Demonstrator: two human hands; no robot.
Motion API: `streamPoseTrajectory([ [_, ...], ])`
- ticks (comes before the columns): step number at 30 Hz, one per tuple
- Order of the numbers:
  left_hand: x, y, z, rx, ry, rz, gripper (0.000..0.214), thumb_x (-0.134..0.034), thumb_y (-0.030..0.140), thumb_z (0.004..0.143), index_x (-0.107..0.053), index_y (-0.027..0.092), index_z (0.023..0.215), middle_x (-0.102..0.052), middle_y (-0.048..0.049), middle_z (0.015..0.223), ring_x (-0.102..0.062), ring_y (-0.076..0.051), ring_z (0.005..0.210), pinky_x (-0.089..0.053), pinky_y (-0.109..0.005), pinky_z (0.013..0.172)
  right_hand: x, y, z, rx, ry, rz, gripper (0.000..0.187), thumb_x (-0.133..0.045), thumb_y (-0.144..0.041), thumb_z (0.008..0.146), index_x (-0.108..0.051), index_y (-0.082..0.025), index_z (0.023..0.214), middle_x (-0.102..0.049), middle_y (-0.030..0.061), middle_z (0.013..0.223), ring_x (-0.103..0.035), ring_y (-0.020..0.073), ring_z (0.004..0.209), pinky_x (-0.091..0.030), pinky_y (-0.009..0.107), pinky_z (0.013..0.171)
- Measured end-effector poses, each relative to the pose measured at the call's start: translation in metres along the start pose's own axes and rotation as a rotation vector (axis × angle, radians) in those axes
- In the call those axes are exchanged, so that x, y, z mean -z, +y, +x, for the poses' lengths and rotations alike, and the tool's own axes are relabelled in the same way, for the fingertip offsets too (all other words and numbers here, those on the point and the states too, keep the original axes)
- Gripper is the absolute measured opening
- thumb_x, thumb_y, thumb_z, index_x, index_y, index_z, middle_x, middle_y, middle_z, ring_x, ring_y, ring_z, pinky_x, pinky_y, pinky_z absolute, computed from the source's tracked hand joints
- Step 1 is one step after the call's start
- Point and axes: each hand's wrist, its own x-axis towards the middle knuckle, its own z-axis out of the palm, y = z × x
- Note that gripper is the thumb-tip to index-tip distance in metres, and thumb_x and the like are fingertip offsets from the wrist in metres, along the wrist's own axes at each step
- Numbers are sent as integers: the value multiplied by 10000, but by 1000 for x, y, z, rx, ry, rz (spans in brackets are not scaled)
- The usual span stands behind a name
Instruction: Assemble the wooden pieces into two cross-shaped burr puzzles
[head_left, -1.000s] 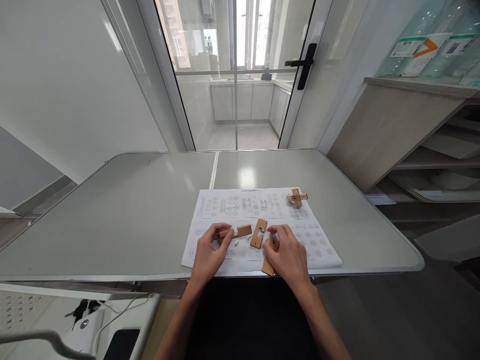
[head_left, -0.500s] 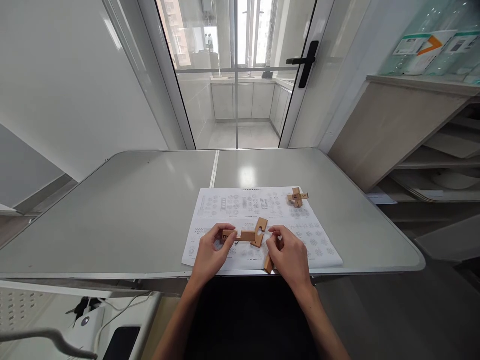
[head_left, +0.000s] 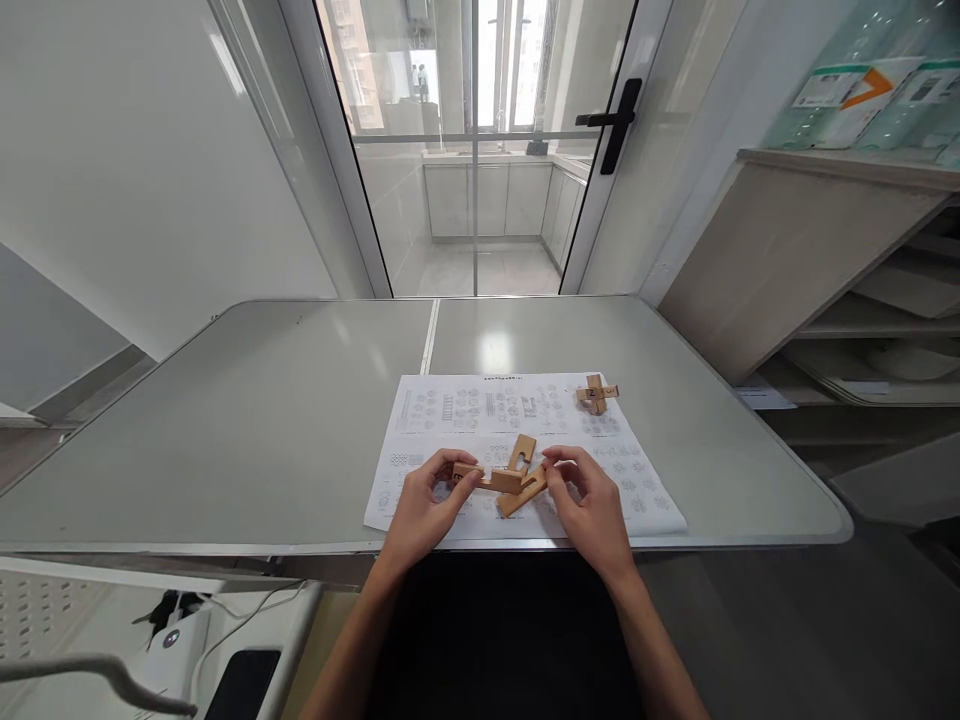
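Observation:
My left hand (head_left: 424, 505) pinches one end of a flat notched wooden piece (head_left: 487, 477) just above the printed instruction sheet (head_left: 480, 410). That piece is slotted into a second notched piece (head_left: 523, 452) that stands at an angle across it. My right hand (head_left: 592, 505) pinches a third wooden piece (head_left: 523, 492), whose far end meets the other two at their joint. A small finished wooden cross (head_left: 596, 394) rests on the sheet's far right corner, away from both hands.
The sheet lies near the front edge of a grey folding table (head_left: 262, 420). Behind it is a glass door (head_left: 472, 150) with a black handle (head_left: 611, 115). Wooden shelves (head_left: 840, 280) stand to the right. A white device with cables (head_left: 187, 640) sits below on the left.
My left hand slid its piece into the angled piece's slot. My right hand lifted the third piece off the sheet's front edge and brought it to the joint.

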Motion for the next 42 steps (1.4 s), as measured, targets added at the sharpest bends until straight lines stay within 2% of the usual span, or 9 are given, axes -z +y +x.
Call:
streamPoseTrajectory([
  [7, -2, 2, -2, -49, 46, 47, 243, -718, 457, 976, -728, 225, 1049, -787, -32, 1015, -747, -217, 968, -565, -337, 912, -2, -1, -2, 188, -29, -4, 113, -609, -307, 1051, -675, -258, 1128, -728, 66, 1086, -726, 232, 932, -617, 382, 843],
  [12, -5, -3, -4, -96, 46, 50, 240, -674, 439, 1015, -684, 230, 1132, -771, -43, 1061, -735, -210, 971, -560, -321, 853, -3, -6, -4, 305, -54, -11, 165, -581, -228, 1058, -661, -265, 1198, -697, 80, 1119, -707, 227, 940, -624, 399, 865],
  [20, -6, -8, -9, -178, 68, -5, 179, -548, 383, 1095, -562, 236, 1196, -770, -70, 1139, -736, -216, 1057, -543, -351, 908, -2, -9, -5, 342, -70, 6, 248, -573, -169, 1048, -644, -277, 1260, -696, 83, 1193, -716, 246, 1071, -628, 419, 925],
  [24, -5, -6, -11, -228, 67, 17, 171, -559, 374, 1092, -628, 240, 1172, -768, -59, 1138, -730, -212, 1069, -538, -341, 908, -2, -10, -6, 365, -75, 5, 263, -573, -158, 1039, -638, -277, 1264, -699, 87, 1206, -703, 261, 1137, -624, 429, 941],
  [31, -1, -1, -12, -312, 100, 108, 195, -549, 342, 1090, -711, 243, 1135, -773, -36, 1052, -702, -184, 927, -519, -303, 819, -1, -12, -7, 412, -89, 9, 304, -573, -119, 1008, -629, -273, 1264, -695, 93, 1220, -699, 254, 1088, -618, 445, 933],
  [42, 0, -5, -11, -268, 105, 51, 281, -524, 420, 1101, -729, 245, 1179, -762, -45, 1049, -703, -206, 968, -530, -319, 882, 1, -13, -9, 451, -164, -2, 339, -582, -112, 980, -622, -284, 1270, -711, 98, 1269, -694, 288, 1229, -606, 513, 1051],
])
